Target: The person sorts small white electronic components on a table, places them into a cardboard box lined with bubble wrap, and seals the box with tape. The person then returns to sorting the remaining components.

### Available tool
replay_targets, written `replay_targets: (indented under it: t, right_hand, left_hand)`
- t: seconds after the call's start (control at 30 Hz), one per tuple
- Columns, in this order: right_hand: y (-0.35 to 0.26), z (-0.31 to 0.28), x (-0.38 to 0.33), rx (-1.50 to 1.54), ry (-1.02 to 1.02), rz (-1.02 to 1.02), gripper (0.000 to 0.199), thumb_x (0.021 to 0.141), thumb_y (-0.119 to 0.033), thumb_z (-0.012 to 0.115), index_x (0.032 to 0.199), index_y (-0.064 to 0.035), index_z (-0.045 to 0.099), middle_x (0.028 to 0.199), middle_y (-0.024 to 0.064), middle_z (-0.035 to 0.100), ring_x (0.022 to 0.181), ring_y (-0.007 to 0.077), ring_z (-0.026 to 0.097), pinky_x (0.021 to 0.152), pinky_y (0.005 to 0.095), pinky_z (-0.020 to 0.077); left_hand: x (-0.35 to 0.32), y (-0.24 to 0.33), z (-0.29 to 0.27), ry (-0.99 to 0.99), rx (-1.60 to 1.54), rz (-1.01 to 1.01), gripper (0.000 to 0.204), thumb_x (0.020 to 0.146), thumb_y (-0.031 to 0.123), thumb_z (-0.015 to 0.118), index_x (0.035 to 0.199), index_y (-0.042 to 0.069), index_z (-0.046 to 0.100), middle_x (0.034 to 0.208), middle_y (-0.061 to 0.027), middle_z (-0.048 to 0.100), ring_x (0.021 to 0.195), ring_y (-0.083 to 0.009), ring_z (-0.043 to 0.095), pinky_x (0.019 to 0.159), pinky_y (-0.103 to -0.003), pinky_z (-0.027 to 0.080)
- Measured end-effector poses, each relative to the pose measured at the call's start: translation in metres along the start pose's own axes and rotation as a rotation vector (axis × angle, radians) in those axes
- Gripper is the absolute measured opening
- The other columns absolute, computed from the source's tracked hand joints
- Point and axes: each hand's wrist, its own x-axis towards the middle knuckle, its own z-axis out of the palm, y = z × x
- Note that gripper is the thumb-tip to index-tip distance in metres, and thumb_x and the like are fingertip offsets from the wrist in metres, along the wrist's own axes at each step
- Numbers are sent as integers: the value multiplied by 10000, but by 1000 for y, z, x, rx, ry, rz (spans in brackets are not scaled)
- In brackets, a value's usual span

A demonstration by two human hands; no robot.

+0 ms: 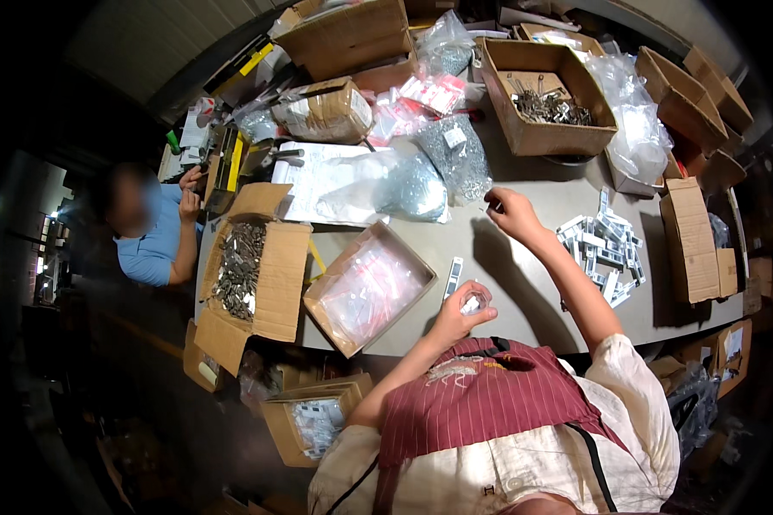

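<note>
My left hand (462,316) is near the table's front edge, its fingers curled around a small clear-and-white item (472,304) that looks like a little plastic bag. Just beyond it lies a narrow grey-and-white part (453,276). Farther out, my right hand (514,215) hovers over the table with its fingertips drawn together; whether they pinch anything is too small to see. Closest to that hand is a clear bag of small metal pieces (457,159). To the right, a loose pile of similar grey-and-white parts (605,245) is spread on the table (524,296).
Left of my hands stand a shallow carton of clear bags (421,257) and an open box of metal parts (276,283). Another carton (545,137) holds metal pieces at the back. A co-worker in a blue shirt (153,240) sits at the far left. Boxes (691,240) line the right side.
</note>
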Motion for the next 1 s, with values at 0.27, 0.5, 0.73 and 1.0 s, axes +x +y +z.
replay_targets:
  t: [0.27,0.5,0.73,1.0]
  right_hand:
    - [35,75,45,-504,181,-349,366,783,-11,591,1145,23,633,1092,199,604,1012,369,595,887,430,515]
    - [43,83,19,-697,130,-509,299,765,-52,594,1048,37,627,1057,179,592,999,318,582,885,388,512]
    - [51,66,34,-589,51,-378,228,767,-10,599,995,-2,609,1009,164,600,977,345,600,849,414,530]
    - [43,58,15,-405,141,-396,192,791,7,589,978,-15,630,1003,163,592,969,349,583,858,439,499]
  left_hand:
    - [1,-51,-7,216,0,67,310,860,115,790,1064,24,576,974,-25,611,911,-103,569,829,-259,471]
    - [-1,-51,-5,270,-123,-18,313,850,58,781,1075,11,568,1013,-41,616,957,-115,583,852,-266,481]
    - [1,-56,1,215,-114,34,339,886,206,755,1124,42,577,1015,-37,579,971,-116,542,816,-265,434]
    - [-2,-57,-1,289,-78,13,303,855,38,769,1077,-7,568,996,-49,633,923,-119,591,843,-273,488]
